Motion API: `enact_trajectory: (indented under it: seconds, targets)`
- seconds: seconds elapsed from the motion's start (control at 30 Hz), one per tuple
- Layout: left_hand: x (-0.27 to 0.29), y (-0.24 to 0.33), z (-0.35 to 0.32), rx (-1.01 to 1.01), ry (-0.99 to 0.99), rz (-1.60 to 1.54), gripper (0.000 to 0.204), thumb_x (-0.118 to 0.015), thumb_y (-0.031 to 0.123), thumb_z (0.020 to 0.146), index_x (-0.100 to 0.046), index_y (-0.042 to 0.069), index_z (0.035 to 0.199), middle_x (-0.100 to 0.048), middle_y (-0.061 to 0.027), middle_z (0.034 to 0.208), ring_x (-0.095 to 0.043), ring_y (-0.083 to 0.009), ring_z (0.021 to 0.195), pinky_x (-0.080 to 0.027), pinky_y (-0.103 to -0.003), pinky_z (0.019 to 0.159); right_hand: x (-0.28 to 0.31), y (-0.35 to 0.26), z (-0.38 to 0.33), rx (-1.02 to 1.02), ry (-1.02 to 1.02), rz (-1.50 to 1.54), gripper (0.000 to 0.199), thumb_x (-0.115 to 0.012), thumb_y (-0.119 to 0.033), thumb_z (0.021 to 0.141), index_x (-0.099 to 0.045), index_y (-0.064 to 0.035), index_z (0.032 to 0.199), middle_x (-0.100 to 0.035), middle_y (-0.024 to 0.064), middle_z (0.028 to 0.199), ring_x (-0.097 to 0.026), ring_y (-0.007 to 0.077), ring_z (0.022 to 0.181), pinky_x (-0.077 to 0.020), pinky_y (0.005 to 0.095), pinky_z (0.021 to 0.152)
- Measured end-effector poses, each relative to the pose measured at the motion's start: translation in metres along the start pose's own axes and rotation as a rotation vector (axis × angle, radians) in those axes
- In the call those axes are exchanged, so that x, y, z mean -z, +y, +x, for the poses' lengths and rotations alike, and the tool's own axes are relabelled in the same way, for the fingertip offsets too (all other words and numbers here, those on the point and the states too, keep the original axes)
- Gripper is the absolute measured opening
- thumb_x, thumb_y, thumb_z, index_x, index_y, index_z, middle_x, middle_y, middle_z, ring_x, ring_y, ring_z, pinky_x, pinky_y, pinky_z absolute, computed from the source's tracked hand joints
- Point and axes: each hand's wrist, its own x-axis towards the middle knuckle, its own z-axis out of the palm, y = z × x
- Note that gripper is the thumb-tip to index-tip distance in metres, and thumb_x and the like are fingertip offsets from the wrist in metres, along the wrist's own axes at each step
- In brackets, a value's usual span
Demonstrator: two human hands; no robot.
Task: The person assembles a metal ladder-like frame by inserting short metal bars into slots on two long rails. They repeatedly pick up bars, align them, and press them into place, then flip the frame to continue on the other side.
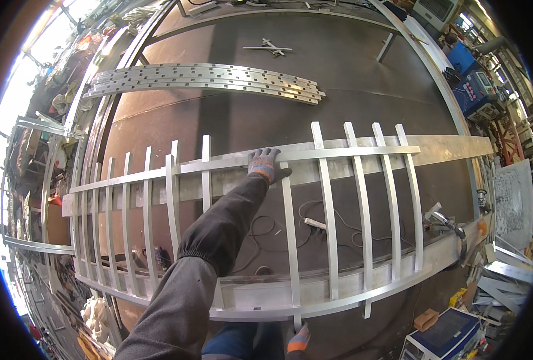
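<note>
A silver metal railing panel lies in front of me, its upright bars crossing a long upper rail [344, 152] and a curved lower rail [335, 308]. My left hand [263, 165], in a grey and orange work glove, reaches across the panel. Its fingers curl over the upper rail, and the thumb lies by the top end of one square metal bar [288, 228]. At the near edge, my right hand [299, 339] in a matching glove closes on that bar's lower end, which sticks out past the lower rail. Part of the right hand's fingers is hidden.
Two wide flat beams support the panel, the far one [452, 149] reaching right. Punched metal tubes [206, 77] lie beyond it, near small offcuts [269, 48]. A clamp [449, 222] and cable [260, 231] are close by. A blue machine [476, 87] stands right; metal stock crowds the left.
</note>
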Motion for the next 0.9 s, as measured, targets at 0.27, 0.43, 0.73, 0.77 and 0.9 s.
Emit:
enact_trajectory:
  seconds: [0.27,0.43,0.73,0.77,0.9]
  targets:
    - [-0.008,-0.004,0.005,0.010,0.058,-0.033,0.072,-0.073,0.062,0.074,-0.060,0.022,0.132,-0.058,-0.0073,0.134,-0.049,-0.0307,0.131,-0.033,-0.049,0.112,0.001,-0.006,0.008,-0.345,-0.186,0.315,0.054,-0.062,-0.020,0.092,-0.049,-0.0017,0.142,-0.063,0.0255,0.123,-0.061,0.0408,0.113,-0.0475,0.0477,0.098]
    - [0.001,-0.017,0.016,-0.051,-0.024,-0.007,0.054,-0.067,0.049,0.085,-0.059,0.032,0.136,-0.057,-0.0020,0.138,-0.050,-0.0308,0.130,-0.035,-0.050,0.112,0.012,-0.017,0.008,-0.380,-0.097,0.587,0.046,-0.054,-0.021,0.097,-0.052,0.0015,0.137,-0.068,0.0230,0.115,-0.065,0.0399,0.106,-0.0509,0.0466,0.092]
    - [-0.004,-0.019,0.025,-0.045,-0.128,0.094,0.060,-0.069,0.032,0.087,-0.050,0.031,0.144,-0.052,-0.0032,0.143,-0.048,-0.0359,0.133,-0.036,-0.054,0.112,-0.011,-0.004,0.008,-0.179,-0.055,0.364,0.054,-0.078,-0.016,0.081,-0.058,0.0014,0.128,-0.072,0.0214,0.101,-0.070,0.0371,0.093,-0.0543,0.0445,0.083]
    - [-0.005,-0.019,0.024,-0.028,-0.138,0.099,0.068,-0.073,0.036,0.085,-0.047,0.029,0.147,-0.052,-0.0046,0.144,-0.047,-0.0376,0.134,-0.036,-0.054,0.112,-0.018,-0.001,0.008,-0.215,-0.062,0.408,0.055,-0.078,-0.016,0.081,-0.057,0.0014,0.129,-0.072,0.0217,0.102,-0.070,0.0377,0.094,-0.0543,0.0450,0.083]
    - [-0.004,-0.019,0.020,-0.048,-0.117,0.025,0.069,-0.072,0.036,0.085,-0.045,0.029,0.148,-0.050,-0.0062,0.148,-0.046,-0.0388,0.135,-0.033,-0.055,0.114,-0.030,-0.002,0.016,-0.269,-0.035,0.435,0.059,-0.078,-0.016,0.082,-0.054,0.0025,0.133,-0.071,0.0222,0.105,-0.070,0.0372,0.094,-0.0544,0.0452,0.084]
